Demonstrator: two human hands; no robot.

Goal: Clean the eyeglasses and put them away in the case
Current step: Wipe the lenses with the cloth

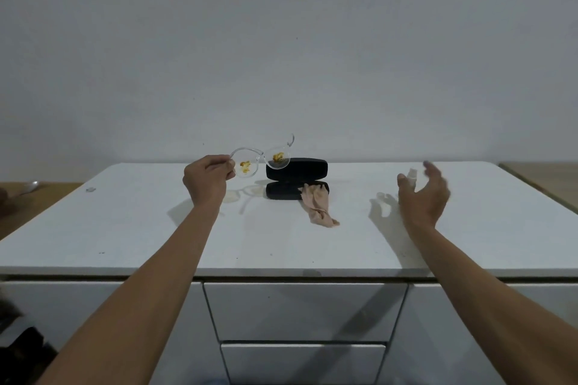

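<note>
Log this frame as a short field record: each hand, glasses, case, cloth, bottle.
left hand: pinches the glasses' rim, holding them above the table
right hand: open, at the spray bottle, not gripping it
glasses: clear frame, yellow smears on both lenses
case: black, open, on the white table
cloth: beige, draped over the case's front edge
spray bottle: small, partly hidden by the right hand

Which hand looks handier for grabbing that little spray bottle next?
The right hand: it is open and free, right beside the spray bottle. The left hand is busy holding the stained eyeglasses up on the far side of the case.
</note>
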